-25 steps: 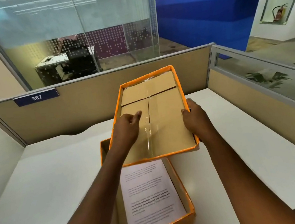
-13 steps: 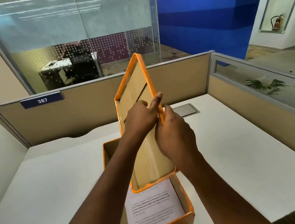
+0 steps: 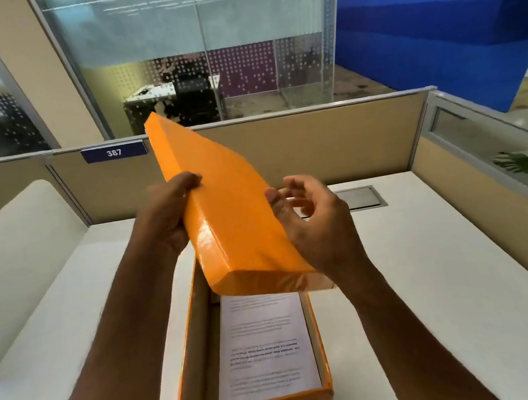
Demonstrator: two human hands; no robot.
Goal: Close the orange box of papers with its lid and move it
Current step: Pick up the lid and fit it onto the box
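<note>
An open orange box stands on the white desk, near its front edge. A stack of printed papers lies inside it. Above the box's far half the orange lid hangs tilted, its glossy orange top toward me. My left hand grips the lid's left long edge, thumb on top. My right hand is at the lid's right edge with its fingers spread; the fingertips touch or nearly touch the lid.
Beige partition walls close off the white desk at the back and right, with a "387" label. A grey cable hatch sits in the desk behind the lid. A cream curved panel rises at left.
The lid has been flipped over: a second ago its brown inside faced me, then it stood on edge, now its orange top faces me. My right hand has loosened its hold.
</note>
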